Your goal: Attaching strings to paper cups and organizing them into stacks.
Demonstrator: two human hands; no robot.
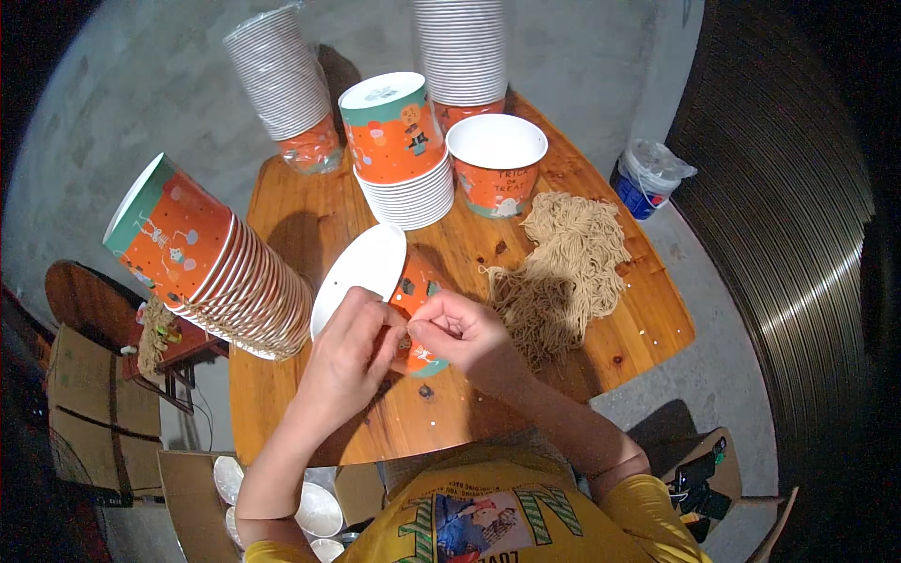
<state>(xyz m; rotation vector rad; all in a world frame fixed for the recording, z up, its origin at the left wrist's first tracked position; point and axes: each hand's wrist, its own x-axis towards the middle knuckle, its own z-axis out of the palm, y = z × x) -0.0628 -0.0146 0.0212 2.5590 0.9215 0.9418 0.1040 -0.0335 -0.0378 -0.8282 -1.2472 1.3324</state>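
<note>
An orange paper bucket (375,272) with a white inside lies tilted on its side over the round wooden table (310,202). My left hand (352,352) grips its rim from below. My right hand (460,333) pinches something thin at the bucket's side, touching the left fingers; what it pinches is too small to tell. A heap of tan cords (563,267) lies just right of my right hand.
A sideways stack of orange buckets (211,267) lies at the left. An upside-down stack (399,150) and an open bucket (496,161) stand behind. Two tall wrapped stacks (282,84) (462,52) are at the back. Cardboard boxes (99,413) sit on the floor at left.
</note>
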